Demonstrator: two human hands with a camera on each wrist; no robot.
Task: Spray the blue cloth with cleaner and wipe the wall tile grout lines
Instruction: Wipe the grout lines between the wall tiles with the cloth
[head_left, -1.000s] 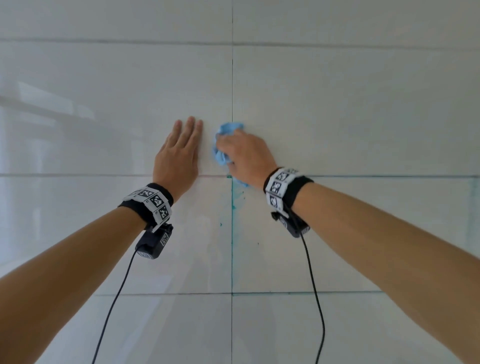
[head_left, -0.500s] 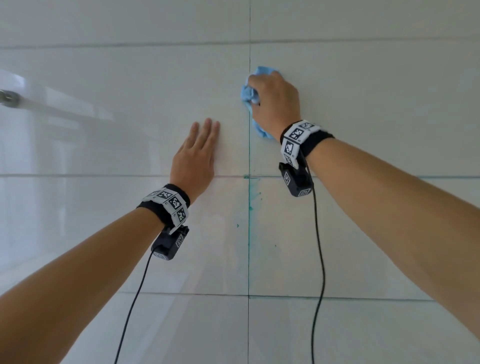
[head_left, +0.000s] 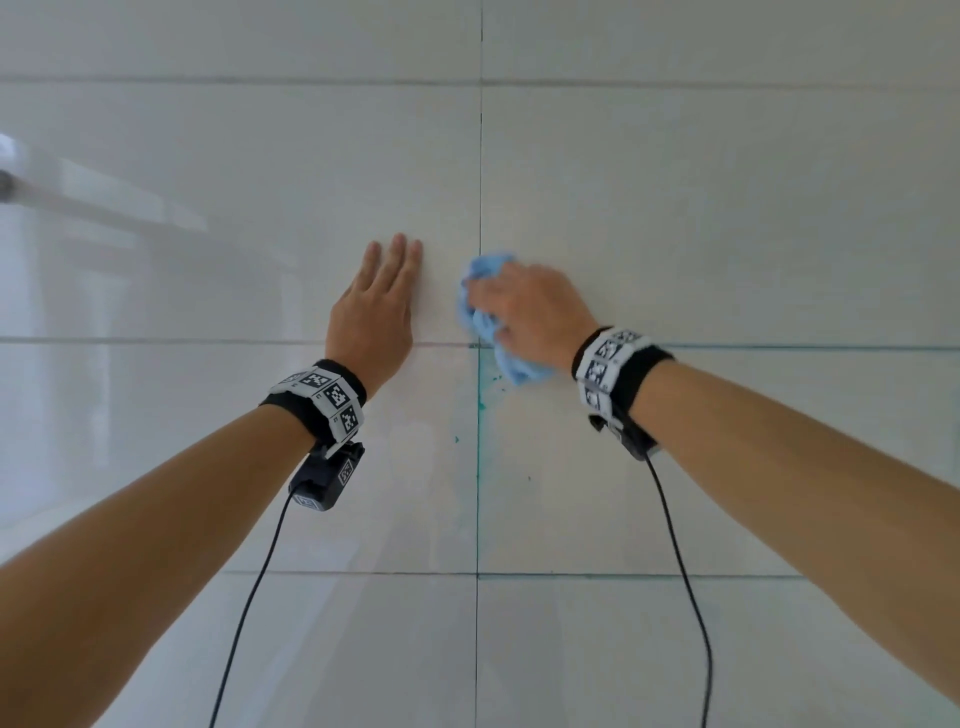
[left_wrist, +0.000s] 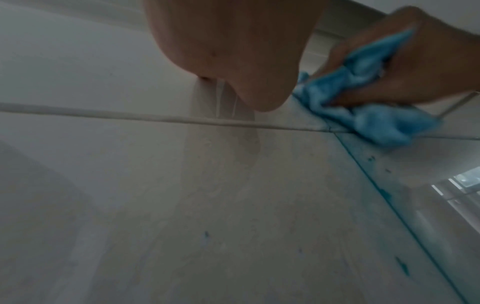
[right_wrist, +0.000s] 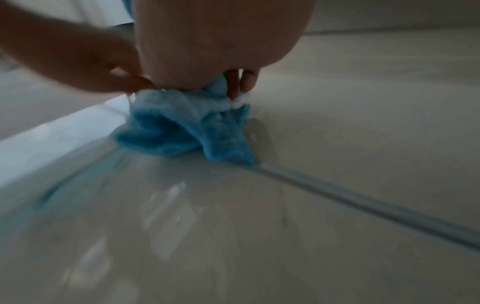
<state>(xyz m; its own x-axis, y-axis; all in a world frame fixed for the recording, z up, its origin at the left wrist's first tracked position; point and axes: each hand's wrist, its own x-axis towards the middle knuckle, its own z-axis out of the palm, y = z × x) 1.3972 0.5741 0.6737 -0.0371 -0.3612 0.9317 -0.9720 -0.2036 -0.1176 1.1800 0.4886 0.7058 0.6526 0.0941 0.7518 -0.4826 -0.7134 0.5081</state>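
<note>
A light blue cloth (head_left: 485, 317), soft and fuzzy like microfibre, is bunched into a crumpled wad and pressed against a wall of large, glossy white tiles (head_left: 727, 218). It sits right where a vertical grout line (head_left: 481, 156) crosses a horizontal grout line (head_left: 779, 346) — its upper part covers the vertical line just above the crossing, and a loose corner hangs a little below the horizontal line, to the right of the crossing.

The right hand (head_left: 530, 312) grips the cloth, its fingers curled round the wad and pushing it onto the tile (this hand and the cloth look slightly blurred). From the right wrist view, folds of the cloth (right_wrist: 187, 131) spill out under the palm, with fingertips (right_wrist: 246, 81) tucked into the fabric.

The left hand (head_left: 376, 317) lies flat on the tile just left of the vertical line, its fingers straight, together and pointing up, holding nothing. It is near the cloth but not touching it.

Below the crossing, the vertical line is tinted teal, and small teal flecks (head_left: 480, 402) dot the tile beside it — the left wrist view shows the same teal-stained line (left_wrist: 384, 191) with specks on both sides.

Both wrists wear black bands with black-and-white square markers, and a thin black cable hangs from each.
</note>
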